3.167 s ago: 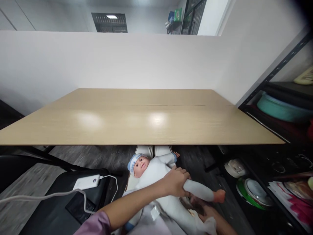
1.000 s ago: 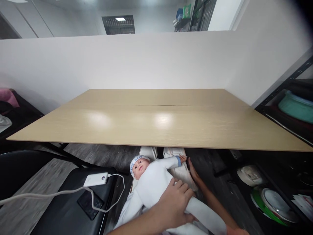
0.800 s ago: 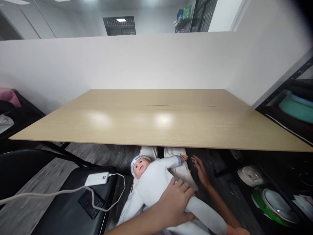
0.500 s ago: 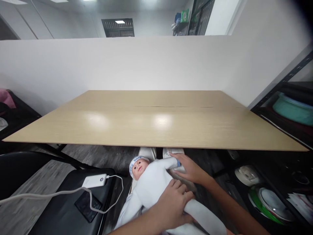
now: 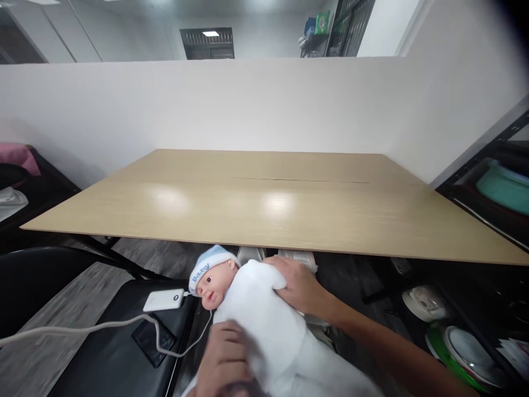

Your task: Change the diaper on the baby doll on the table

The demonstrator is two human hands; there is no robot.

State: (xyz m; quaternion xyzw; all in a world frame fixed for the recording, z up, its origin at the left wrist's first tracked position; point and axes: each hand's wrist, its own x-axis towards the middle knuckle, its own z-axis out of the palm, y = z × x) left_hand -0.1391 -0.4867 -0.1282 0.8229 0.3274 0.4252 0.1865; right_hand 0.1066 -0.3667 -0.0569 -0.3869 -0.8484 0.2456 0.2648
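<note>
A baby doll [image 5: 268,314] in white clothing lies tilted across my lap, below the front edge of the table. On its head is a pale blue and white knit hat [image 5: 206,264] with "Baby" lettering, and its face is turned to the left. My right hand [image 5: 295,284] is closed around the doll's upper arm and shoulder on the right side. Nearer to me, my left hand [image 5: 229,355] has its fingers curled against the doll's left-side arm and body. Motion blurs that hand's lower part, and the frame's bottom edge cuts off the doll's legs.
A wooden table [image 5: 256,204] spans the view before a white partition. On the black chair [image 5: 107,331] at left lie a white power bank [image 5: 164,300], a cable and a dark phone [image 5: 154,339]. Dark shelving at right holds a teal basin [image 5: 504,187] and a glass lid [image 5: 471,353].
The doll has risen closer, its head now turned and further left. My left hand has moved from its leg to its left side; my right hand has shifted from cuff to upper arm.
</note>
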